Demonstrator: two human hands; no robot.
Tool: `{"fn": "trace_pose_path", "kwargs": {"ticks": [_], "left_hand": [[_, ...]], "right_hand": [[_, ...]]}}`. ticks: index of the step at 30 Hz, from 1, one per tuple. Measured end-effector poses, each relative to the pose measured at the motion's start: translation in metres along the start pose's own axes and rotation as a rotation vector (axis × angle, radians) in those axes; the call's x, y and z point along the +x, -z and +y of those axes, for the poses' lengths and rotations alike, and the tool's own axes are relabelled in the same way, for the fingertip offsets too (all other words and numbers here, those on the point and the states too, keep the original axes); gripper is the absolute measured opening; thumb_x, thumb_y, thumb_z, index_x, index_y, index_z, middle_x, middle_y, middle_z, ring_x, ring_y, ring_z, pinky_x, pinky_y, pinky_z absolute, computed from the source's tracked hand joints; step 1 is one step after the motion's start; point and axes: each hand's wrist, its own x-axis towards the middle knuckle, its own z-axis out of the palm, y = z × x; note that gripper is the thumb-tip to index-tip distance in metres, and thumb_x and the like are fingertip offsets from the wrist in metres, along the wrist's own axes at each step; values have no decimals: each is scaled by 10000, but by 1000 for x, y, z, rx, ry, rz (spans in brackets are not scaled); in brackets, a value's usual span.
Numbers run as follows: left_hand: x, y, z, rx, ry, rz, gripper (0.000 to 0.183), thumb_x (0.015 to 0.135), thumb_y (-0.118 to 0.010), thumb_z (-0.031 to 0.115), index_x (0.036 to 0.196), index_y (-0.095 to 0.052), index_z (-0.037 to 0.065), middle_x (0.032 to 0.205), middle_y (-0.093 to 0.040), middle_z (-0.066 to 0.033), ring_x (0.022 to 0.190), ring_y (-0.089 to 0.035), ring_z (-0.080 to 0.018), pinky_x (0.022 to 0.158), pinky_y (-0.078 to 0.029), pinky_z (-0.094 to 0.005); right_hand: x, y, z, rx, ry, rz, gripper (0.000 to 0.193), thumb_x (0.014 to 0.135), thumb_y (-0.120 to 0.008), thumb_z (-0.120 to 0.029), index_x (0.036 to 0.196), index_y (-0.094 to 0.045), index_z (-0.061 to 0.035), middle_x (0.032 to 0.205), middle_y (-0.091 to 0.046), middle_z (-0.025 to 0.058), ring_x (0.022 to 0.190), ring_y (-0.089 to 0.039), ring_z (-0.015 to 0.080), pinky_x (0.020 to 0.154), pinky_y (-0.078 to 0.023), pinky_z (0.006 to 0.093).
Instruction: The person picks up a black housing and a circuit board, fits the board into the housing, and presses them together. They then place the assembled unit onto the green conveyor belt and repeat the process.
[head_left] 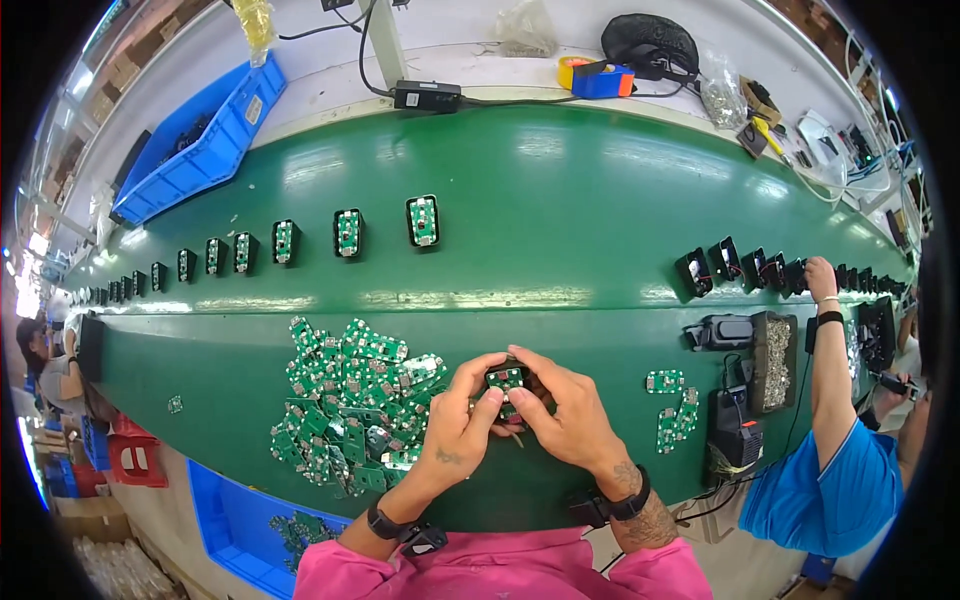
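Observation:
Close in front of my body, both hands hold a small black plastic case with a green circuit board [507, 376] in its opening. My left hand [458, 418] wraps its left side, and my right hand [565, 408] wraps its right side. Both thumbs press on the board's face, and the fingers behind are partly hidden. Beside my left hand spreads a heap of loose green circuit boards [350, 400]. Beyond my hands, a row of black cases with boards in them [423, 221] runs off to the far left.
At right lie several loose boards [664, 381], a tray of small metal parts [773, 365] and a black tool [720, 331]. A person in blue [835, 480] reaches toward black cases [694, 272]. A blue bin [195, 145] stands far left; another blue bin [225, 520] sits below the bench.

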Motion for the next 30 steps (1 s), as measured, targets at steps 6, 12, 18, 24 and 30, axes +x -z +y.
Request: {"fn": "trace_pose_path", "kwargs": {"ticks": [6,12,18,24,30], "left_hand": [[3,0,1,18,30,22,371,1004,-520,89,1364,-486,7,1097,-665,-153,800,-709,-152,639,-601,-263],[2,1,-2,26,4,48,363,1000,-540,100,1351,-506,11,1136,-653,-170,788,-713,-158,622,-596,-257],[3,0,1,-28,36,43,375,1001,-546,110,1360,-504,12,1167,-634,-175,796,-716,-167,623,-598,-261],[4,0,0,-75,55,40,379,1000,-545,108,1363,-499,12,1151,-632,-163,782,-714,-171,612,-594,-250],[4,1,3,-110,104,26,393,996,-556,109,1370,-486,10,1175,-621,-170,773,-705,-165,605,-591,-240]], "right_hand": [[0,-7,8,-13,65,40,435,953,-598,-111,1369,-531,-1,1024,-685,175,850,-688,238,787,-545,342],[0,-8,5,17,55,38,444,960,-591,-106,1386,-517,-4,1027,-680,175,862,-680,235,796,-537,340],[0,-7,0,27,-22,50,438,958,-596,-97,1379,-521,-3,965,-675,149,808,-668,221,761,-536,329],[0,-6,0,26,-14,43,440,961,-597,-108,1380,-514,-3,959,-665,177,797,-664,264,745,-532,351],[0,-6,1,25,-20,45,443,955,-585,-76,1387,-513,-11,944,-672,144,795,-663,213,752,-534,331]]}}
